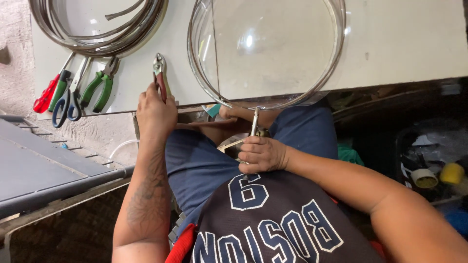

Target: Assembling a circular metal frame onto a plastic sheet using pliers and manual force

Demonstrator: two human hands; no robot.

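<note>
Gripping a pair of red-handled pliers [160,73], the left hand [156,113] is closed round the handles, with the steel jaws pointing up over the pale bench [399,44]. The right hand [262,155] is curled shut at the person's lap, pinching a thin metal strip [255,122] that runs up to the rim of a large clear round lid [265,48] with a metal band, lying at the bench edge. At the bench's upper left sits a coil of metal banding [97,34]. Below it lie a red-handled tool [46,95], blue scissors [68,100] and green-handled pliers [100,87], side by side. Far right, in the shadow under the bench, stand a small white cup [424,178] and a yellow cup [452,173]; their contents cannot be told.
</note>
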